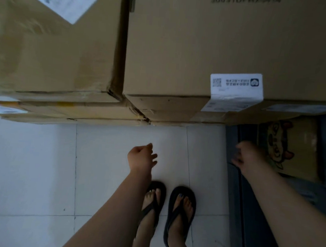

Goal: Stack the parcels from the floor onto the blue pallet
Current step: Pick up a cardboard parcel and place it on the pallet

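Observation:
Two tall stacks of brown cardboard parcels fill the upper half of the view: the left stack (52, 44) with a tilted white label and the right stack (212, 45) with a white label folded over its near edge. Low at the right, a smaller box with a cartoon print (291, 147) sits on a dark blue surface that looks like the pallet (237, 186). My left hand (142, 156) hangs over the white floor with fingers loosely curled, holding nothing. My right hand (246, 154) hovers beside the cartoon box, fingers apart, touching nothing I can see.
White floor tiles (29, 172) spread out in front of the stacks. My two feet in black flip-flops (171, 207) stand close to the stacks, just left of the dark pallet edge.

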{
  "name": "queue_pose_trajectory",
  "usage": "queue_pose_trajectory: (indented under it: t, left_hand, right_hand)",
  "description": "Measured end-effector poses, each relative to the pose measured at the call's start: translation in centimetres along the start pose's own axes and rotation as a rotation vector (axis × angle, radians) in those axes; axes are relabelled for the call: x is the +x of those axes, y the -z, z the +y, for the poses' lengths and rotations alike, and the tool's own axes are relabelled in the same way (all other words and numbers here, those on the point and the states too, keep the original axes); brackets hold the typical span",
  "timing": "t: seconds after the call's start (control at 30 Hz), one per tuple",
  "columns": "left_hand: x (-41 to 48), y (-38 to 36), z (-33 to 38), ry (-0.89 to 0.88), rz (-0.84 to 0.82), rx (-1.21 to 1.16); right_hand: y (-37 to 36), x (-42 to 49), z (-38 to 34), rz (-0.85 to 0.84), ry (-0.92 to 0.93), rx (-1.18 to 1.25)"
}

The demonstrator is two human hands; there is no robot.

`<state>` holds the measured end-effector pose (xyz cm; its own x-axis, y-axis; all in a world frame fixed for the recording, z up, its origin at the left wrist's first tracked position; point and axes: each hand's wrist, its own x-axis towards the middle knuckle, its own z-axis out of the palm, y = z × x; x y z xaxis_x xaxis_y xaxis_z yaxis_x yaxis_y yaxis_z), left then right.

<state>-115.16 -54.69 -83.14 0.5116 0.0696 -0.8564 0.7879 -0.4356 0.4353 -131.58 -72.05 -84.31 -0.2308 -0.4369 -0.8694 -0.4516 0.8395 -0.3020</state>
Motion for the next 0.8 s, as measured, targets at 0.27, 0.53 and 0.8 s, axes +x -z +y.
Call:
queue_pose_trajectory:
  t: [0.27, 0.53, 0.8]
  left_hand:
    - [-2.1, 6.3, 6.0, -0.129, -0.068, 0.249]
    - [-3.2, 14.0, 16.5, -0.19, 0.038, -0.58]
    - [-0.4, 19.4, 19.8, -0.026, -0.178, -0.616]
  right_hand:
    - [-2.9, -6.6, -0.1, -0.417, 0.42, -1.011]
    - [-5.2, -16.2, -3.8, -0.528, 0.108, -0.438]
    - [-14.9, -23.7, -1.3, -0.787, 0.079, -0.025]
